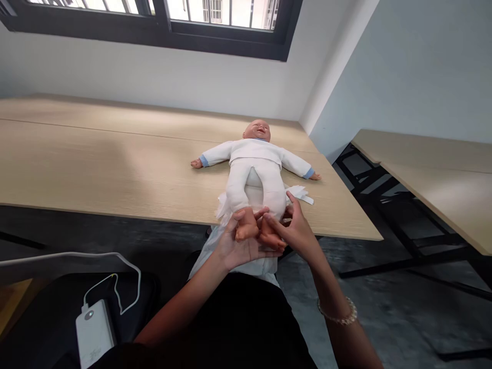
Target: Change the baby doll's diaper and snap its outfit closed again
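A baby doll [257, 151] in a white top and white trousers [273, 184] with blue cuffs lies on its back on the wooden table, arms spread. Its bare feet [247, 225] stick out past the front edge. My left hand [236, 248] cups the feet from below, thumb and fingers closed round the ankle on the left. With bent fingers, my right hand [294, 228] grips the trouser leg and ankle on the right. Under the doll's legs lies an open diaper [302, 193], its white tabs showing at both sides and its lower part hanging toward my lap.
The wooden table [115, 169] runs along a wall beneath a barred window [223, 31]. Another table [434, 174] with black folding legs stands at the right. On a dark seat at the lower left lies a white power bank [95, 330] with a white cable [126, 261].
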The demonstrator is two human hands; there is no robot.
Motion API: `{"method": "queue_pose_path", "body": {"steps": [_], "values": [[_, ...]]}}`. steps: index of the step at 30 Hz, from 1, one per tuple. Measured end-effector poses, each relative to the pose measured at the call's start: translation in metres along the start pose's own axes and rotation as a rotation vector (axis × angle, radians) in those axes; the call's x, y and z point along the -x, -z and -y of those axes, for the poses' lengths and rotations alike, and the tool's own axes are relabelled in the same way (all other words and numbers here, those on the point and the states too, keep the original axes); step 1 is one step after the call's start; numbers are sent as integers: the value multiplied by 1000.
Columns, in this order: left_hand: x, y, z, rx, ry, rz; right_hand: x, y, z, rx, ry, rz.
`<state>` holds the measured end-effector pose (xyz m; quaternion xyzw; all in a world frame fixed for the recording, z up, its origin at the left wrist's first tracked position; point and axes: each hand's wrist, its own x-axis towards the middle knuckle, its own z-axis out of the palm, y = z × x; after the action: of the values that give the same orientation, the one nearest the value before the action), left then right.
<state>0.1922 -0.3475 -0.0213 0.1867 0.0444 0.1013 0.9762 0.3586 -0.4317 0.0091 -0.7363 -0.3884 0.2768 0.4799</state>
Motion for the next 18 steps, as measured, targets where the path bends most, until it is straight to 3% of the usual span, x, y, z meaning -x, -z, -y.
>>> {"method": "queue_pose_path", "body": {"steps": [5, 8, 11, 14, 16, 18], "values": [[15, -10, -15, -5, 77, -166, -12, 12, -1, -148, -40, -53], [29, -10, -24, -97, 36, -249, -18, 28, -10, -157, -50, -26], [46, -5, -36, -262, 26, -308, -22, 43, -20, -37, -3, 24], [60, 3, -50, -586, 44, -419, -21, 50, -22, 80, 51, 35], [67, 6, -60, -862, 55, -530, -11, 44, -17, 243, 136, -96], [70, 7, -68, -1076, 68, -611, 7, 27, -9, 489, 317, -327]]}}
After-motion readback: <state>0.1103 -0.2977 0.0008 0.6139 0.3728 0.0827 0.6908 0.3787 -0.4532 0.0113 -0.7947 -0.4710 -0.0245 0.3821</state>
